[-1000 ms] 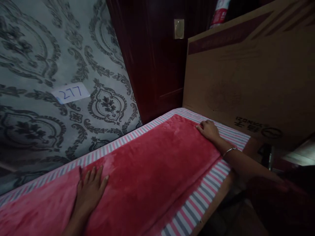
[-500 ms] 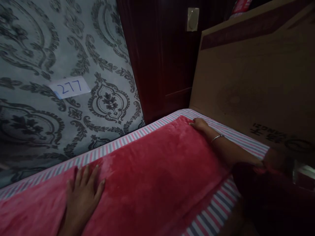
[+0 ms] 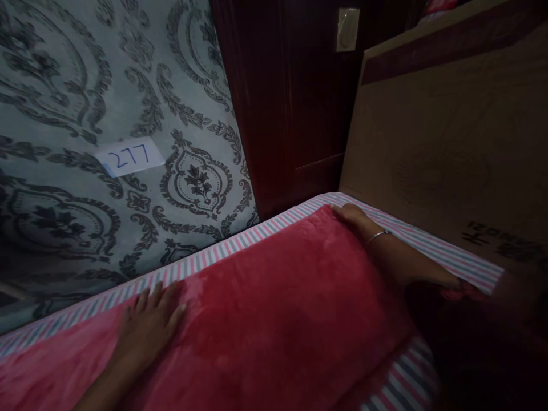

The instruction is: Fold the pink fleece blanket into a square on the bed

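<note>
A red plush blanket (image 3: 265, 297) lies spread over a striped sheet (image 3: 226, 246). My left hand (image 3: 149, 322) rests flat on the blanket's near-left part, palm down, fingers apart and pointing at its far edge. My right hand (image 3: 353, 216), with a thin metal bangle at the wrist, reaches to the blanket's far right corner. Its fingers close on the edge there, though the thumb side is partly hidden. Below my right forearm, the blanket's right side falls into shadow.
Damask-patterned wallpaper (image 3: 197, 177) with a paper label (image 3: 131, 157) reading 277 rises behind the far edge. Dark red wood panelling (image 3: 291, 114) carries a switch plate (image 3: 347, 29). A large cardboard box (image 3: 428, 131) stands along the right side.
The view has shifted slightly. My right hand has moved a little closer to the blanket's far corner. My left hand still lies on the plush, and the fold edge beside it has been smoothed out.
</note>
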The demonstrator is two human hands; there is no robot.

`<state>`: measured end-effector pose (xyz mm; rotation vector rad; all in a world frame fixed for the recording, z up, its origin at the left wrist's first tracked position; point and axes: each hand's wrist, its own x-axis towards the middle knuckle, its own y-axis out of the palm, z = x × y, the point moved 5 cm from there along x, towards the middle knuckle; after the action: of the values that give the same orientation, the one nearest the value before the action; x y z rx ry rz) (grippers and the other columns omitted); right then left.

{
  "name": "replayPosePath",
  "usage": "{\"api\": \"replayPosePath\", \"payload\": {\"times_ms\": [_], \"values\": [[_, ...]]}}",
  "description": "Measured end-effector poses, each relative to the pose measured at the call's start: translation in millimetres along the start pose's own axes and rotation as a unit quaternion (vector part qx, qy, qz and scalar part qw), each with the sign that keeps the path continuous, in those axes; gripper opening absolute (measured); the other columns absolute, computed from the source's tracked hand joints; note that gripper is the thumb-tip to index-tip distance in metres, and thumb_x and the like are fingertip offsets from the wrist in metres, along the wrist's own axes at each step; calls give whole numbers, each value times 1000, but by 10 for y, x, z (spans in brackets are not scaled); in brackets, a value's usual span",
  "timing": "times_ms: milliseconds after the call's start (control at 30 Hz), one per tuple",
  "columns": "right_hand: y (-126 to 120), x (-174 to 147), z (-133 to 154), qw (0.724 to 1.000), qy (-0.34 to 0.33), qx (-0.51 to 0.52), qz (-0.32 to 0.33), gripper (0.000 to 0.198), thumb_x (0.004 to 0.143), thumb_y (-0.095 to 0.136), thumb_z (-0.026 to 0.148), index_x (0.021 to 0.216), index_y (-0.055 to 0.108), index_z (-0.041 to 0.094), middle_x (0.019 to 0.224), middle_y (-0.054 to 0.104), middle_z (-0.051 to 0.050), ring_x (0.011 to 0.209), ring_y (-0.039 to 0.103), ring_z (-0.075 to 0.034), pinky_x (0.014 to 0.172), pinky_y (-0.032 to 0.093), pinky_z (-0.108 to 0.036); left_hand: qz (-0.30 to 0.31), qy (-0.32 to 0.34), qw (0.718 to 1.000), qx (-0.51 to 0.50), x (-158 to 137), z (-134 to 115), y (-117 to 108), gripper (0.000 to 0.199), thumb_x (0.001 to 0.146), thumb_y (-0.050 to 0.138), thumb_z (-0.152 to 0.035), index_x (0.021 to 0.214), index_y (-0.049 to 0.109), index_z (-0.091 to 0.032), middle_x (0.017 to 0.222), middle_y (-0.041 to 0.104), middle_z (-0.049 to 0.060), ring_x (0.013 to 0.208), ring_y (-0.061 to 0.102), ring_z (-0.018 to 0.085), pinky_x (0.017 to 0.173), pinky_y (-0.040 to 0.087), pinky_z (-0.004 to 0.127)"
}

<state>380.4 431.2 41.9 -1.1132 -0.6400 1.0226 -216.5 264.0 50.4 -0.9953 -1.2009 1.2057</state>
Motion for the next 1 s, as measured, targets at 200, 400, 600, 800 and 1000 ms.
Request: {"api": "replayPosePath", "payload": {"times_ms": [200, 400, 600, 800, 1000], "values": [[191, 93, 181, 998, -38, -6, -54, 46, 99, 51, 47, 127, 67, 13, 130, 66, -20, 121, 62, -31, 92, 48, -34, 48, -32, 997, 42, 247, -43, 152, 65, 96, 32, -45, 156, 39, -21, 162, 36, 13, 149, 31, 38, 114, 24, 60], [264, 137, 50, 996, -37, -19, -79, 45, 101, 48, 46, 127, 66, 14, 128, 67, -20, 120, 62, -32, 92, 48, -36, 63, -38, 996, 43, 247, 8, 315, 65, 97, 28, -47, 159, 33, -26, 165, 33, 8, 149, 31, 35, 116, 21, 58], [175, 149, 80, 999, -45, -12, -27, 51, 102, 46, 51, 127, 67, 13, 129, 67, -19, 118, 63, -29, 91, 48, -33, 57, -38, 997, 29, 261, -1, 297, 65, 97, 31, -48, 157, 36, -26, 164, 35, 11, 148, 33, 38, 114, 21, 60], [-11, -216, -368, 999, -38, -9, 19, 65, 102, 37, 60, 116, 73, 8, 121, 70, -20, 109, 67, -30, 85, 50, -32, 65, -38, 996, 38, 246, -64, 242, 65, 98, 28, -46, 159, 32, -24, 163, 35, 13, 147, 33, 38, 112, 24, 60], [3, -913, -1146, 999, 23, -28, -21, 61, 97, 45, 62, 116, 73, 12, 116, 72, -19, 102, 69, -31, 75, 50, -33, 51, -23, 998, 25, 268, -63, 229, 64, 99, 29, -49, 159, 32, -26, 163, 36, 12, 145, 36, 39, 109, 28, 61]]}}
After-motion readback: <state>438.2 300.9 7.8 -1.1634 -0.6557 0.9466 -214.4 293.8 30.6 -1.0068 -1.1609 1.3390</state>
